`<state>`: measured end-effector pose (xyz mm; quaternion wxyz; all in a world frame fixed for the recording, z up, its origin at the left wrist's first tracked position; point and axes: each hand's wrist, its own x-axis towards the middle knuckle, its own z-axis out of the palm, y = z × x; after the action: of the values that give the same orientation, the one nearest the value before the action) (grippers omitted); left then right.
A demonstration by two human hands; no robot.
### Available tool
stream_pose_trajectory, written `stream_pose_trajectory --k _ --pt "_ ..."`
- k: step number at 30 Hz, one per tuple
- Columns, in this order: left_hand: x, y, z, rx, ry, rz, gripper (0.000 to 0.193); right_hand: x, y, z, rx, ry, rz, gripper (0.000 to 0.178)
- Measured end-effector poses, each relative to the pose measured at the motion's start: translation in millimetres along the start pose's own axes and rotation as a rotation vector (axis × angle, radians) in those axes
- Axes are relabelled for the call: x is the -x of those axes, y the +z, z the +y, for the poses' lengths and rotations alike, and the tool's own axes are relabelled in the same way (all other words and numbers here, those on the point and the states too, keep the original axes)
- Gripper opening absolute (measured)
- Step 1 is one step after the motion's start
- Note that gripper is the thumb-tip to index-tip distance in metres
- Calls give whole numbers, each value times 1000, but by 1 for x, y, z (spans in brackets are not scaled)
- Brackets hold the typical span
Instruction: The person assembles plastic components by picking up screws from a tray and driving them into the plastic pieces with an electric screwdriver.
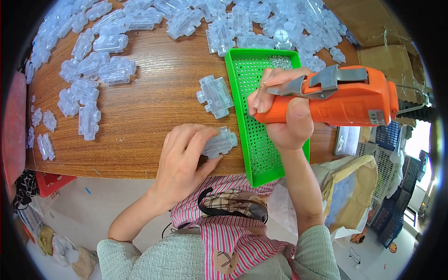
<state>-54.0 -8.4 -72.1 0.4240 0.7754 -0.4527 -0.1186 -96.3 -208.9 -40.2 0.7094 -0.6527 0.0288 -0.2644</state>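
Note:
My left hand (pixel 183 156) grips a clear plastic housing (pixel 223 143) at the table's near edge, fingers on top and thumb below. In my right hand (pixel 290 107) is an orange electric screwdriver (pixel 345 100) with a grey lever along its top, held level over the green perforated tray (pixel 254 154). Its tip lies behind my fingers. Small silver screws (pixel 281 62) are heaped at the far end of the tray. Another clear plastic housing (pixel 215 96) rests on the wood just left of the tray, beyond my left hand.
Many clear plastic housings (pixel 184 21) are piled along the far side of the wooden table (pixel 154 102), with more at left (pixel 86 91). A cardboard box (pixel 387 60) stands far right. An open paper-lined sack (pixel 354 191) and dark plastic crates (pixel 389 214) are at right below the table.

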Motion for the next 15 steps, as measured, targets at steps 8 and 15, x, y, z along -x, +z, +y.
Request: stream_pose_trajectory --k 8,15 --pt "-3 7 -1 14 -1 78 53 1 2 -3 10 22 -23 57" --pt "-1 8 -3 36 -12 80 50 11 -2 -12 357 -75 -1 58"
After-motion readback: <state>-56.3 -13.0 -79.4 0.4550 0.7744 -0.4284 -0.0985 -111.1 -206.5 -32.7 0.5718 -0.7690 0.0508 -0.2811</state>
